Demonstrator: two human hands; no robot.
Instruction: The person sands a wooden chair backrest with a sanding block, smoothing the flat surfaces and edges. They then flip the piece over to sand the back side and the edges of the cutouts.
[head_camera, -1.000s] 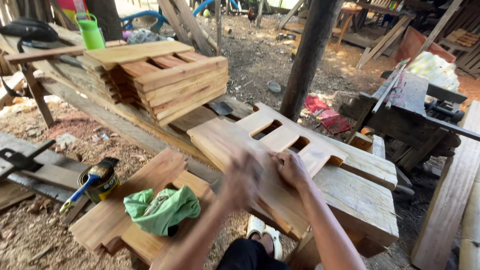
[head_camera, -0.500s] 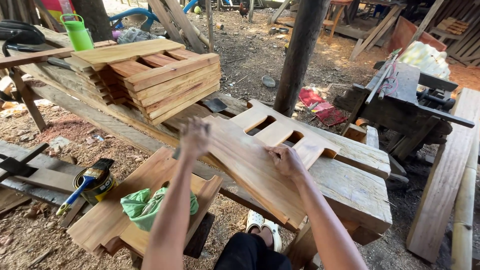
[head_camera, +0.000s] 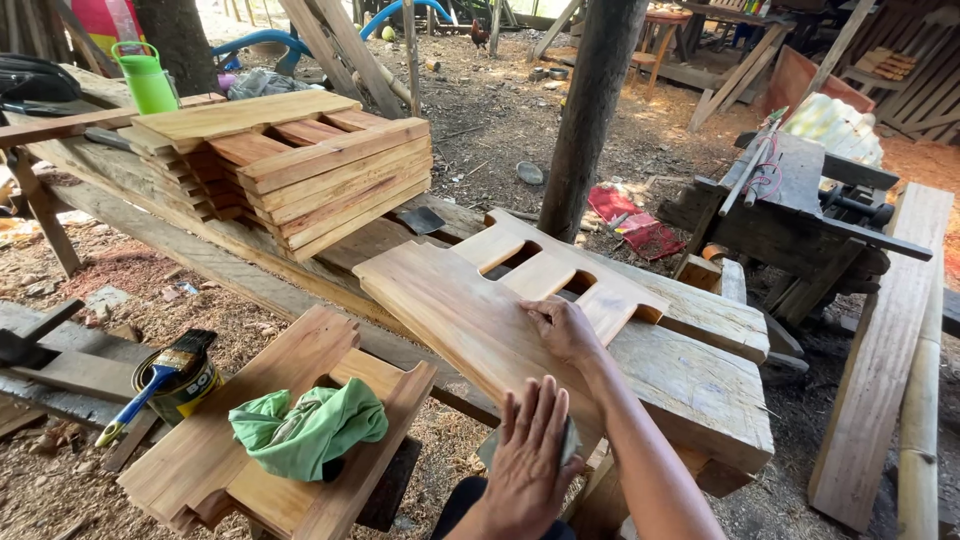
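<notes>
A pale wooden board (head_camera: 450, 300) with two rectangular cut-outs lies tilted across a thick plank bench (head_camera: 700, 400). My right hand (head_camera: 565, 330) rests flat on the board just below the cut-outs. My left hand (head_camera: 530, 465) is at the board's near edge, fingers spread over a small grey pad (head_camera: 488, 450) that shows at both sides of the hand. Whether the pad touches the wood is hidden by the hand.
A stack of similar boards (head_camera: 300, 170) sits at the back left by a green jug (head_camera: 148, 78). A green cloth (head_camera: 305, 430) lies on a low board pile (head_camera: 200, 450) beside a can with a brush (head_camera: 175, 380). A post (head_camera: 590, 100) and a saw table (head_camera: 800, 200) stand behind.
My left hand has slid back from the board's far left end to its near edge. My right hand has stayed on the board by the cut-outs.
</notes>
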